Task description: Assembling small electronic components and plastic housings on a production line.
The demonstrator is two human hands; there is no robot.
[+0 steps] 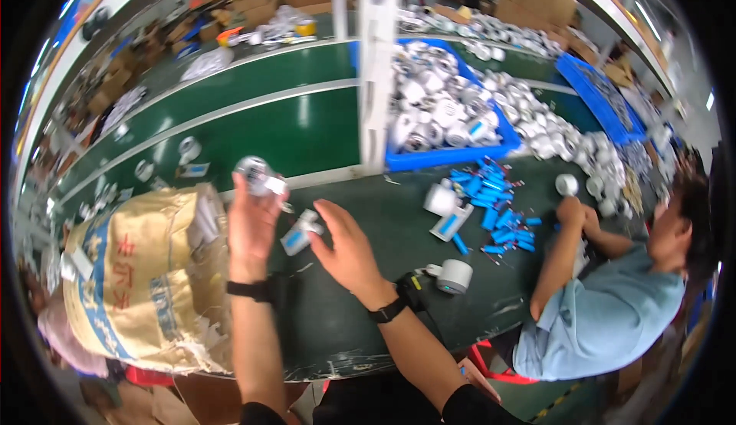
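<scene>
My left hand [257,226] is raised over the bench's near left part, its fingers closed around a round white-and-grey plastic housing [257,173]. My right hand [346,247] is beside it, thumb and fingers apart. Just off its fingertips is a small white bracket-like part with a flat plate and blue label [297,235]; whether they touch it is hard to tell. To the right of my right forearm, a white cylindrical device [454,275] lies on the dark green bench top [337,325].
At left bulges a large woven sack [138,279]. Blue cylindrical batteries [491,195] lie heaped right of centre. Behind them, a blue crate [452,157] overflows with white housings, beside a white post [377,72]. A co-worker in a light blue shirt [606,310] works at right.
</scene>
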